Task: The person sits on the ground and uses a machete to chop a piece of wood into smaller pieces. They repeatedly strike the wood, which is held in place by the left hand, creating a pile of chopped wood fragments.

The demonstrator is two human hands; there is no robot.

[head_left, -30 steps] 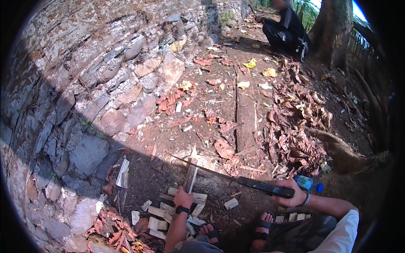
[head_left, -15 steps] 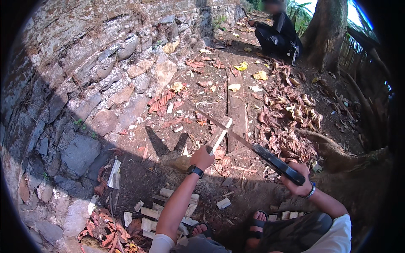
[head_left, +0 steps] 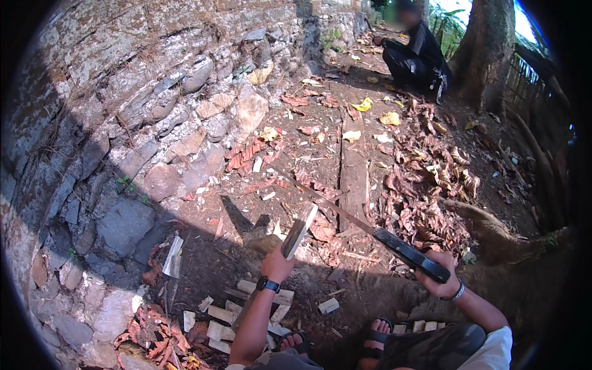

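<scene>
My left hand (head_left: 277, 267) is closed round the lower part of a split piece of wood (head_left: 300, 230), whose pale end points up and away. In my right hand (head_left: 439, 274) is the dark handle of a machete (head_left: 404, 254). Its long thin blade (head_left: 336, 209) slants up to the left, with its tip hard to make out against the ground. The blade now stands apart from the wood, beyond and to its right. Below my left forearm lie several short split wood pieces (head_left: 221, 313).
A rough stone wall (head_left: 126, 225) runs along the left. A plank (head_left: 353, 179) lies on the dirt ahead, beside dry leaves (head_left: 425, 176). A tree trunk (head_left: 484, 55) and its root (head_left: 487, 225) are at the right. Another person (head_left: 416, 58) squats farther off.
The machete blade, earlier lying across the wood piece, is now off it. My left hand has moved left and nearer to me with the wood. The view has shifted slightly.
</scene>
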